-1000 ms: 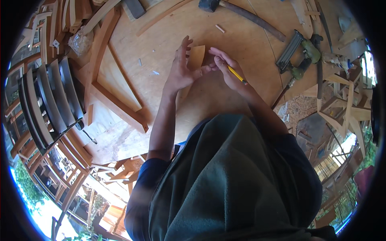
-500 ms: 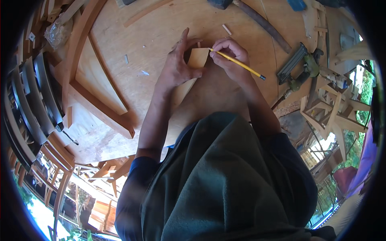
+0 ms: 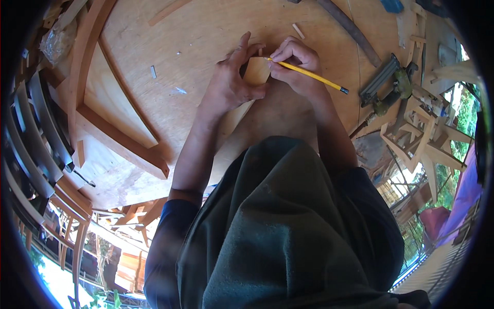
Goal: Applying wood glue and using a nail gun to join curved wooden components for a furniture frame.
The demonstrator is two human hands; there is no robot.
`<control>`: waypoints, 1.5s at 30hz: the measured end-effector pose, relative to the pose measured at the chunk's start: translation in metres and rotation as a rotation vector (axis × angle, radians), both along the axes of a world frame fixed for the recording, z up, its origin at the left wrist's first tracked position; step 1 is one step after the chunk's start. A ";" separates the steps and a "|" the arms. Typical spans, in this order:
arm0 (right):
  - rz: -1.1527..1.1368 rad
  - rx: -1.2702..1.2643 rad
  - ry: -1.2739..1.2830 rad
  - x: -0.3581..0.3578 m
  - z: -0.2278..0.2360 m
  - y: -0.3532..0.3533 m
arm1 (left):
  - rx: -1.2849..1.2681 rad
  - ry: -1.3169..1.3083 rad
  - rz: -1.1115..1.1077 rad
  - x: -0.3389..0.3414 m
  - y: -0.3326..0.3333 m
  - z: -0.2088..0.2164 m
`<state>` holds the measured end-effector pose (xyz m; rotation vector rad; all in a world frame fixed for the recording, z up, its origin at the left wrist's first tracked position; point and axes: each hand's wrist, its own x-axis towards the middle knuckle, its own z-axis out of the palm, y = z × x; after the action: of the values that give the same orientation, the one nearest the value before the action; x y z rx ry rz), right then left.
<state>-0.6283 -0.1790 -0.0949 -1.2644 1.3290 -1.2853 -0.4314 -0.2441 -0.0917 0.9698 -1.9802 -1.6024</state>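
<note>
At the upper centre, the left hand (image 3: pixel 225 85) clasps a piece of wood (image 3: pixel 256 73) and the right hand (image 3: pixel 298 62) pinches a pencil (image 3: pixel 315 78) at its far corner, marking apparently begun, with no finished line discernible and the remainder unclear.

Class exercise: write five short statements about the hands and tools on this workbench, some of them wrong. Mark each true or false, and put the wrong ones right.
1. The right hand holds a yellow pencil. True.
2. The left hand holds the pencil too. False: its thumb and fingers are around a pale wooden piece.
3. The pencil's tip is at the far end of the wooden piece. True.
4. The pencil's dark end points toward the left hand. False: it points away, to the right.
5. A green tool lies to the right of both hands. True.
</note>
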 end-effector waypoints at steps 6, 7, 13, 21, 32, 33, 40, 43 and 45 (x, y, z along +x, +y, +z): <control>0.050 0.030 -0.046 -0.003 0.000 -0.003 | -0.027 -0.018 -0.014 0.002 0.000 -0.001; 0.055 0.022 -0.036 -0.003 0.000 -0.003 | -0.016 -0.011 -0.001 0.002 0.000 0.000; 0.053 0.001 -0.007 -0.003 0.003 -0.003 | -0.015 -0.023 -0.024 0.002 -0.001 -0.001; 0.038 0.004 0.034 -0.004 0.004 -0.004 | -0.011 -0.021 -0.019 0.001 0.000 -0.003; 0.080 0.033 0.042 -0.005 0.007 -0.005 | -0.008 -0.001 0.002 0.001 0.001 -0.003; 0.078 0.033 0.042 -0.004 0.007 -0.005 | -0.008 -0.001 -0.002 0.001 0.001 -0.004; 0.061 0.028 0.049 -0.004 0.004 -0.004 | 0.009 0.006 -0.014 0.001 0.000 -0.003; 0.041 0.046 0.059 -0.003 0.006 -0.005 | -0.052 -0.008 -0.002 0.001 0.000 -0.007; 0.016 0.060 0.088 -0.003 0.006 -0.004 | -0.036 -0.010 -0.009 0.000 -0.001 -0.005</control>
<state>-0.6314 -0.1832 -0.0888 -1.3001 1.4059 -1.1820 -0.4318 -0.2448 -0.0963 0.9579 -2.0163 -1.5639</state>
